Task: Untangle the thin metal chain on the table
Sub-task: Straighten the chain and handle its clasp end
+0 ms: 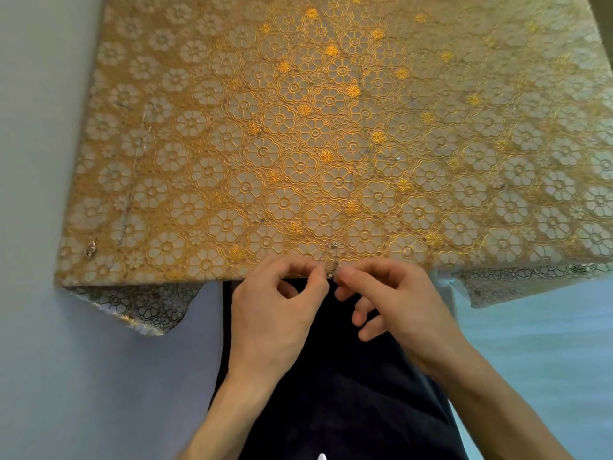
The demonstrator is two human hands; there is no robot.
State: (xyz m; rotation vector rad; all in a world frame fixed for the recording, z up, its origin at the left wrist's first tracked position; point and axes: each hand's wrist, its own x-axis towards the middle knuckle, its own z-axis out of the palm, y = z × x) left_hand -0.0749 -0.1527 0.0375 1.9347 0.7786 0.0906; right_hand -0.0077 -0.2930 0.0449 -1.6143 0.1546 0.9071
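Your left hand and right hand meet at the table's near edge; both pinch the thin metal chain between thumb and forefinger, other fingers loosely curled; from there the chain trails faintly away over the gold floral tablecloth; at far left lie a small pendant and 1 more thin strand.

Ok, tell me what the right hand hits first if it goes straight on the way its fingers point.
The right hand points left along the table edge. It would meet the thin chain pinched there almost at once, then the left hand; they look nearly touching, though depth is unclear.
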